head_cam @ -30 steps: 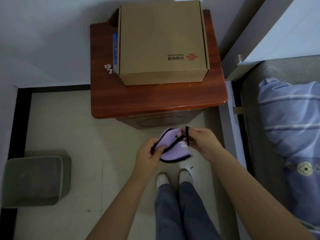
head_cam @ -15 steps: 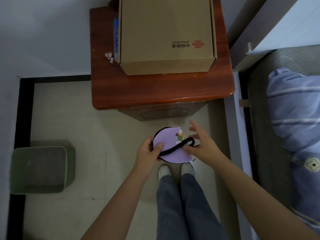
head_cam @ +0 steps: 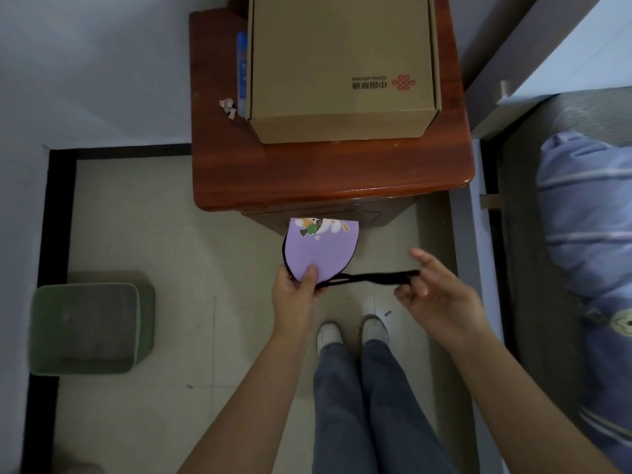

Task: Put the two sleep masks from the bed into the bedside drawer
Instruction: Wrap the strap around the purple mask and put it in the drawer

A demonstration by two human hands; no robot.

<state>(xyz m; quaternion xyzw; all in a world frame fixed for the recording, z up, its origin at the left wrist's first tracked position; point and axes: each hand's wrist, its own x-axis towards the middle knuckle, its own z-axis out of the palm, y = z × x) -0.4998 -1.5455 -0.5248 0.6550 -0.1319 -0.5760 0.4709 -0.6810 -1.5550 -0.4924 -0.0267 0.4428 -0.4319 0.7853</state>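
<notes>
The left hand (head_cam: 294, 291) has the mask (head_cam: 321, 249) pinched at its lower tip, thumb on the purple face and fingers behind, so the folded mask stands up and away from the grip like a little fan, with its straight printed edge toward the nightstand (head_cam: 328, 172). Only one purple face shows; whether the second mask is tucked behind it, can't tell, and no other mask is in view on the bed (head_cam: 588, 213).

From that same pinch point the black strap (head_cam: 372, 278) runs out sideways to the right hand (head_cam: 434, 292), which has it hooked between thumb and forefinger with the other fingers spread loose. So the strap's long axis lies roughly parallel to the nightstand's front edge, while the mask body points straight at it.

The drawer (head_cam: 328, 213) front sits just under the front edge of the nightstand top, right past the mask's far edge, and looks closed from here. The left hand is the nearer one to it, but it's busy holding the mask. The right hand is further off to the bed side with only a light hold on the strap, so it's probably the one to let go and pull the drawer open. The box (head_cam: 342, 66) on top isn't in the way.
</notes>
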